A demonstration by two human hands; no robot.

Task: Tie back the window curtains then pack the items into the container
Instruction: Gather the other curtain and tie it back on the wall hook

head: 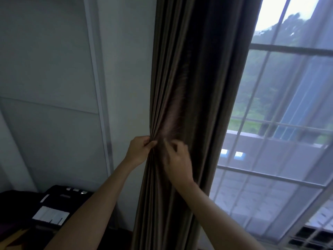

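A dark brown pleated curtain (194, 78) hangs gathered in a narrow column between the wall and the window. My left hand (139, 150) pinches the curtain's left edge, where the folds bunch tightly. Just to its right, my right hand (177, 159) presses into the gathered fabric with curled fingers; it is blurred. No tie-back cord or band shows. The container and the items for packing are not in sight.
A large window (281, 105) with white bars and a sheer white curtain fills the right side. A pale wall (54, 69) with a vertical strip lies to the left. At the bottom left sits a dark object (59, 204) with white patches.
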